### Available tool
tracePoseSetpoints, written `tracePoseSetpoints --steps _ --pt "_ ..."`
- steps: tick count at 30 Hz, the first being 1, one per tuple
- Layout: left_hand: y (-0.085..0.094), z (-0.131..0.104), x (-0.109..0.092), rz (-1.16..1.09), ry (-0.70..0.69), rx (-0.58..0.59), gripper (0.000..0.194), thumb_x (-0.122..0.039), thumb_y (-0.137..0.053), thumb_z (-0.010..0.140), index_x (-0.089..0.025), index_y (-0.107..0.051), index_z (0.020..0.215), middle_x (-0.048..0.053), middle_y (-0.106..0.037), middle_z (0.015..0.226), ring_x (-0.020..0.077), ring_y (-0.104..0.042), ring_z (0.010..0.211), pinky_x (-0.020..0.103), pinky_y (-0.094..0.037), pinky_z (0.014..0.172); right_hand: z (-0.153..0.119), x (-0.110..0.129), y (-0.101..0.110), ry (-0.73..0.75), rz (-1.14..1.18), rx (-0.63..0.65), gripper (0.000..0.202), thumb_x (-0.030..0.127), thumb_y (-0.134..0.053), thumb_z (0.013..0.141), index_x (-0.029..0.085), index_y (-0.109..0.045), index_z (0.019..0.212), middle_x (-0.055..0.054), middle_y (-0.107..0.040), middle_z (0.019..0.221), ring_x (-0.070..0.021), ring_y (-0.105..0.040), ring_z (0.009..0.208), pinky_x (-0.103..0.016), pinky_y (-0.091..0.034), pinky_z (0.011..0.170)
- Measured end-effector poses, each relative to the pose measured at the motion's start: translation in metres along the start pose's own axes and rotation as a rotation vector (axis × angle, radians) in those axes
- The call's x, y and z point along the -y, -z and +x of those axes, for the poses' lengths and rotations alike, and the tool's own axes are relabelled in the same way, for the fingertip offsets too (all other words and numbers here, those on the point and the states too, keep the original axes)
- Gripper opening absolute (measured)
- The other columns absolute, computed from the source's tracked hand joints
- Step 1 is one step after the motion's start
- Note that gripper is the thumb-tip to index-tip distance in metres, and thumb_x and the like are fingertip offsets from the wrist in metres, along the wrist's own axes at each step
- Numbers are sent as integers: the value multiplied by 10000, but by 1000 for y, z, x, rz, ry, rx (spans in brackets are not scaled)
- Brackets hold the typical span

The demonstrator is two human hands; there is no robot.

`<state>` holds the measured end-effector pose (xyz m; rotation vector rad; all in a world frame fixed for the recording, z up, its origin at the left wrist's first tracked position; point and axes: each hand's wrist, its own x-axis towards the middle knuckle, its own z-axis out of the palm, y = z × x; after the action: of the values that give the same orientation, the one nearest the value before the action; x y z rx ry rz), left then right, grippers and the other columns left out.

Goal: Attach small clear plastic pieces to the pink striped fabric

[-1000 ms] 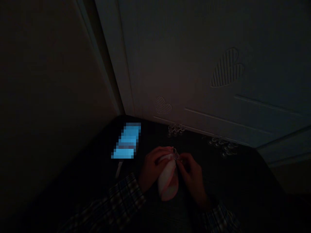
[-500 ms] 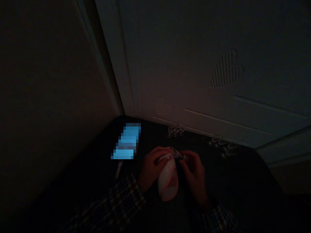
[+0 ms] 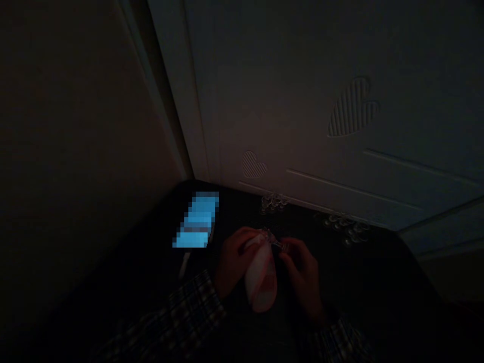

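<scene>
A soft-looking pink and white oval piece (image 3: 262,290), perhaps a small slipper or pouch, hangs below my left hand (image 3: 236,254). The fingers of that hand are closed on its upper end. My right hand (image 3: 302,267) pinches a small clear, shiny piece (image 3: 279,243) between thumb and fingers. This clear piece touches or meets the top of the pink and white piece; how they join is too dark to tell. Both hands are close together over the dark table (image 3: 340,292).
A lit phone (image 3: 198,222), its screen blurred, lies left of my hands with a white cable (image 3: 184,264) at its lower end. Several small clear round pieces form one cluster (image 3: 273,202) by the pale panel (image 3: 283,116) and another cluster (image 3: 348,229) farther right.
The picture is darker. My right fingers and the clear piece have shifted slightly, the piece tilting a little; the left hand keeps its hold almost unmoved.
</scene>
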<state>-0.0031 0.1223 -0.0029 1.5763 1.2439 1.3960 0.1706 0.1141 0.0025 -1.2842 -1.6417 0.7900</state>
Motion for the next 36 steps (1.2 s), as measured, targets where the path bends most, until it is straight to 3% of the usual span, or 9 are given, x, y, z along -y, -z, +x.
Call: tracePoseSetpoints --steps 10,16,36 --pt "-1 0 2 -16 33 -3 176 -159 -550 782 -183 -646 928 42 -639 935 162 -593 862 272 -473 760 -4 2 -2 -25 -17 78 113 289 -600 776 202 -538 813 -1 -620 728 -146 -582 664 -244 -441 583" --pt "-1 0 2 -9 30 1 187 -197 -545 800 -191 -638 962 38 -639 927 158 -593 843 268 -476 745 -4 2 -2 0 -45 110 115 284 -606 775 201 -527 779 5 -610 699 -139 -577 647 -233 -427 567" --pt "-2 0 6 -26 -18 26 193 -111 -536 778 -186 -661 905 50 -627 984 176 -578 951 294 -460 837 0 1 -3 -20 -24 12 233 299 -453 885 220 -487 1101 6 -566 787 -120 -536 669 -235 -423 626"
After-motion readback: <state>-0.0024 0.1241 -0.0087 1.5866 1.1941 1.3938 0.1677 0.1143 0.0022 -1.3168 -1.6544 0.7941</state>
